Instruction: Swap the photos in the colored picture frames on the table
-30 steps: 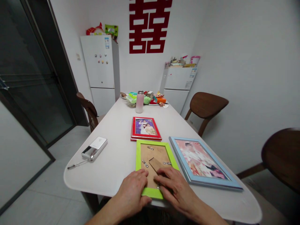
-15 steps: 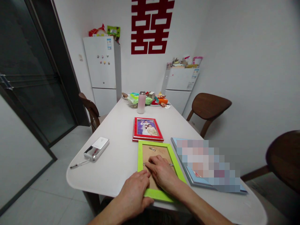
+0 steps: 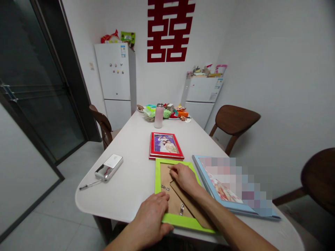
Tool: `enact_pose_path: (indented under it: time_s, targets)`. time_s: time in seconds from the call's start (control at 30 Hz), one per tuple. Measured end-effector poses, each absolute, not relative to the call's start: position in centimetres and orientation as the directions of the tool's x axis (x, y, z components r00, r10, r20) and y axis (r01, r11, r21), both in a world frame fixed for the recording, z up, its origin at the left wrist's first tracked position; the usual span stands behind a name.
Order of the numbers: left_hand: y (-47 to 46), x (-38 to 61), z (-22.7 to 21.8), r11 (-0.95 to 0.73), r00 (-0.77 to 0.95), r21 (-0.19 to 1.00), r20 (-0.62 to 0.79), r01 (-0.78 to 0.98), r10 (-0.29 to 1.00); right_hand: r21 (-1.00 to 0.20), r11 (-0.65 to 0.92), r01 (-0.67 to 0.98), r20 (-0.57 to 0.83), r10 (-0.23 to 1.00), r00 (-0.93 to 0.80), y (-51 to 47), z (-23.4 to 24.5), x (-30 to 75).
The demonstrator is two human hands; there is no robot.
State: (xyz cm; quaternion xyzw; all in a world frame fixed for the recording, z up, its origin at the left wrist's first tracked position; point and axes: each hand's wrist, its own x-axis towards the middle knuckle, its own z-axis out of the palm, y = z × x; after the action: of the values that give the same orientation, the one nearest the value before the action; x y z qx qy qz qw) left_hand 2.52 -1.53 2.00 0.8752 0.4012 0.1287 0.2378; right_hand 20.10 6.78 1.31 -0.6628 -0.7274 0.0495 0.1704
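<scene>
A lime green picture frame (image 3: 157, 174) lies face down on the white table (image 3: 131, 181), its brown backing board (image 3: 174, 204) with small metal clips facing up. My left hand (image 3: 150, 218) lies flat on the frame's near left corner, fingers stretched out. My right hand (image 3: 184, 177) reaches across the backing to its far edge, fingertips curled and pressed at a metal clip there. Past it lies a red frame (image 3: 165, 145) with a photo. A larger light blue frame (image 3: 206, 174) lies to the right.
A silver power bank (image 3: 109, 167) with a cable lies at the left of the table. A pink bottle (image 3: 158, 115) and snacks stand at the far end. Brown chairs (image 3: 235, 122) stand on both sides. Two white fridges (image 3: 116, 80) stand against the far wall.
My right hand has slid from the near edge of the backing to its far edge. My left hand has stayed on the near left corner.
</scene>
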Motion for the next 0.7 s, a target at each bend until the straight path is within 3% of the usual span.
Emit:
enact_pose_path:
  time_s: [0.2, 0.47, 0.7]
  targets:
    - [-1.6, 2.6, 1.9, -0.563, 0.647, 0.53, 0.034, 0.634, 0.762, -0.304, -0.076, 0.95, 0.14, 0.982, 0.123, 10.0, 0.1, 20.2]
    - [-1.5, 2.7, 2.3, -0.551, 0.634, 0.505, 0.008, 0.665, 0.773, -0.35, -0.12, 0.929, 0.118, 0.978, 0.171, 11.1, -0.1, 20.3]
    - [-2.0, 4.2, 2.9, -0.633, 0.658, 0.325, 0.039, 0.703, 0.752, -0.507, -0.07, 0.859, 0.164, 0.971, 0.176, 9.8, 0.8, 20.6]
